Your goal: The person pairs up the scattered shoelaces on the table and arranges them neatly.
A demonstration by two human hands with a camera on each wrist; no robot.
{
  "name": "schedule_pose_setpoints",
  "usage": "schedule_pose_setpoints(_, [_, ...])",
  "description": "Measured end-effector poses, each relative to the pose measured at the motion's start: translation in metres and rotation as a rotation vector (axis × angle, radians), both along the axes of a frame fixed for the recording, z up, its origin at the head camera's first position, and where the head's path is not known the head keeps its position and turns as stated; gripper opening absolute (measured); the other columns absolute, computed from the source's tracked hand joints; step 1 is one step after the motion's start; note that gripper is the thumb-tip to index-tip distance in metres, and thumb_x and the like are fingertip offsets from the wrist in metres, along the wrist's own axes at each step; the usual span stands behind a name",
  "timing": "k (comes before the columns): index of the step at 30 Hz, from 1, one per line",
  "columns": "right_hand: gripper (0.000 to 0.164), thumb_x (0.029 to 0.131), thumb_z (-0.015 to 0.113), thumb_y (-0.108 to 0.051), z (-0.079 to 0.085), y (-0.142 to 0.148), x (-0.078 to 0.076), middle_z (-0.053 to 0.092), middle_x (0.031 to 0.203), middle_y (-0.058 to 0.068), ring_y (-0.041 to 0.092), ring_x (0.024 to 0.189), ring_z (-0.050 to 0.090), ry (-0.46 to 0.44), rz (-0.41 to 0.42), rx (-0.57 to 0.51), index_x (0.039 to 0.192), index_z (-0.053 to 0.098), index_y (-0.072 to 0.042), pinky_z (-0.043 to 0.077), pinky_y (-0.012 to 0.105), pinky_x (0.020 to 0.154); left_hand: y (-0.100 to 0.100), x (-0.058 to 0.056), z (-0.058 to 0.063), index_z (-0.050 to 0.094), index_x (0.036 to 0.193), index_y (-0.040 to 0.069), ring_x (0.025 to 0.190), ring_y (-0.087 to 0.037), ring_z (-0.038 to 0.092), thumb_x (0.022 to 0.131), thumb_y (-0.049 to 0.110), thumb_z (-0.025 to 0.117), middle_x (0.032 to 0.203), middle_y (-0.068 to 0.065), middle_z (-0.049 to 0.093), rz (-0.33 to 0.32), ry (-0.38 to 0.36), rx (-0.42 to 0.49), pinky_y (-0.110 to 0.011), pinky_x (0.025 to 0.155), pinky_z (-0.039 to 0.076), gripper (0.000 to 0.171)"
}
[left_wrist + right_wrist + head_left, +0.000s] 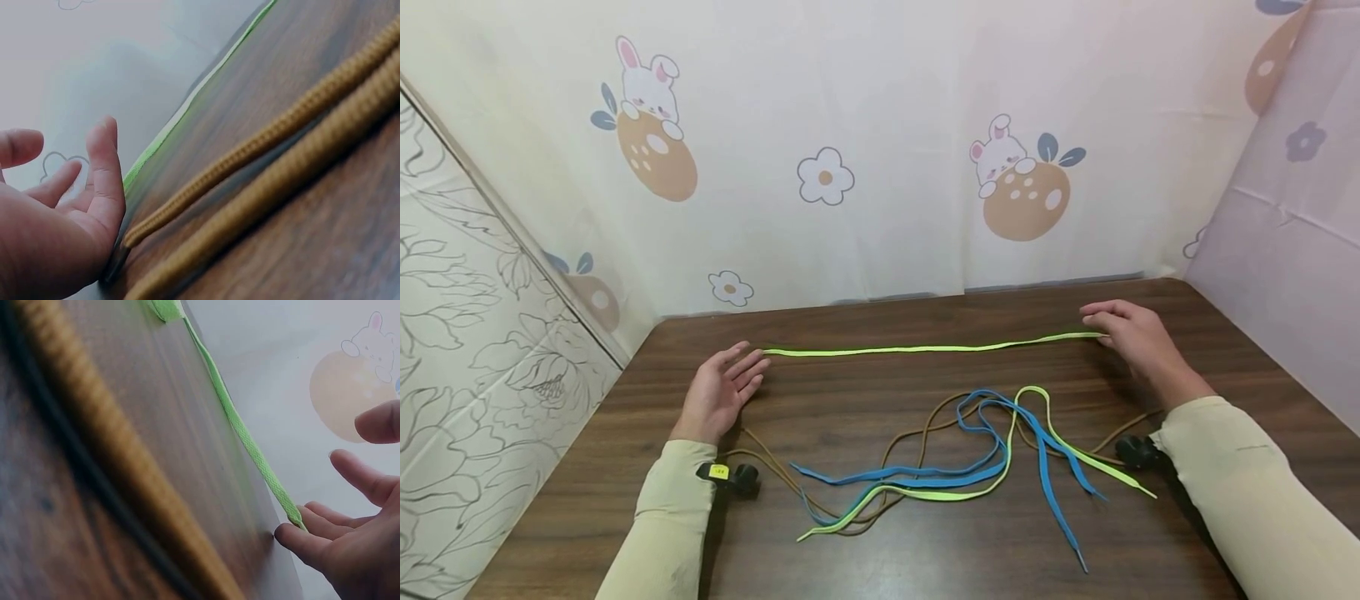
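Note:
A neon yellow-green shoelace (pixel 880 351) stretches almost straight from side to side across the far part of the table. At its left end is my left hand (pixel 717 396), palm turned inward, fingers loosely spread. In the left wrist view the thumb stands apart from the fingers, and the lace (pixel 169 128) runs up behind them. My right hand (pixel 1138 343) is at the other end, slightly above the tabletop. The right wrist view shows the lace tip (pixel 289 511) lying against the lower fingers, with thumb and forefinger spread apart.
Nearer me on the brown wooden table (pixel 925 567) lies a loose tangle of blue shoelaces (pixel 917 477), another yellow-green shoelace (pixel 947 496) and brown cords (pixel 904 435). Brown cord passes close by both wrists. A cloth printed with rabbits (pixel 895 100) hangs behind the table.

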State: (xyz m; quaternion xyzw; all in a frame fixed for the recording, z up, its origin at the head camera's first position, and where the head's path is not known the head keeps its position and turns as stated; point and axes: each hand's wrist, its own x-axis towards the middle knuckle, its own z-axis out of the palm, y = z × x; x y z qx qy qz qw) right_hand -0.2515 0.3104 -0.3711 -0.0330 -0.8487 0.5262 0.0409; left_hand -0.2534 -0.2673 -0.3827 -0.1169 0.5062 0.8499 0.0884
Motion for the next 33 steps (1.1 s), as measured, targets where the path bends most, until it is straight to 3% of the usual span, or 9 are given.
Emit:
schedule_pose_setpoints(5, [0.053, 0.105, 0.047, -0.040, 0.002, 0.000, 0.000, 0.044, 0.144, 0.017, 0.028, 0.125, 0.047, 0.010, -0.058, 0.024, 0.136, 0.051, 0.002, 0.045, 0.047, 0.102, 0.001, 0.000, -0.001, 0.053, 0.130, 0.010, 0.108, -0.016, 0.066, 0.109, 0.023, 0.040, 0.123, -0.006, 0.067, -0.017, 0.021, 0.005, -0.026, 0.086, 0.051, 0.028])
schedule_pose_setpoints(9, [0.054, 0.105, 0.044, -0.043, 0.004, 0.001, 0.000, 0.046, 0.142, 0.018, 0.033, 0.125, 0.046, 0.018, -0.116, 0.043, 0.136, 0.053, 0.000, 0.048, 0.047, 0.099, 0.002, -0.002, 0.000, 0.060, 0.119, 0.008, 0.100, -0.015, 0.068, 0.108, 0.021, 0.043, 0.106, -0.004, 0.071, -0.025, 0.021, 0.009, -0.027, 0.084, 0.051, 0.023])
schedule_pose_setpoints(15, [0.052, 0.104, 0.046, -0.043, 0.003, 0.004, 0.003, 0.050, 0.134, 0.015, 0.029, 0.105, 0.044, 0.034, -0.152, 0.091, 0.133, 0.056, -0.001, 0.039, 0.036, 0.077, 0.003, -0.002, -0.001, 0.058, 0.119, 0.007, 0.095, -0.014, 0.068, 0.108, 0.020, 0.045, 0.099, -0.002, 0.072, -0.026, 0.009, 0.002, -0.026, 0.083, 0.051, 0.022])
schedule_pose_setpoints(27, [0.048, 0.105, 0.046, -0.038, 0.007, -0.007, 0.005, 0.055, 0.130, 0.021, 0.029, 0.109, 0.047, 0.113, -0.102, 0.194, 0.130, 0.059, 0.000, 0.039, 0.036, 0.079, 0.009, -0.002, 0.000, 0.063, 0.109, 0.009, 0.092, -0.014, 0.069, 0.107, 0.020, 0.047, 0.094, -0.002, 0.072, -0.032, 0.016, -0.054, -0.027, 0.081, 0.051, 0.019])
schedule_pose_setpoints(33, [0.045, 0.105, 0.046, -0.038, 0.010, -0.013, 0.007, 0.056, 0.129, 0.020, 0.029, 0.108, 0.047, 0.139, -0.054, 0.214, 0.128, 0.060, -0.002, 0.040, 0.039, 0.079, 0.013, -0.002, 0.000, 0.061, 0.115, 0.008, 0.093, -0.015, 0.068, 0.107, 0.022, 0.049, 0.093, -0.001, 0.071, -0.046, 0.024, -0.090, -0.027, 0.082, 0.051, 0.020])
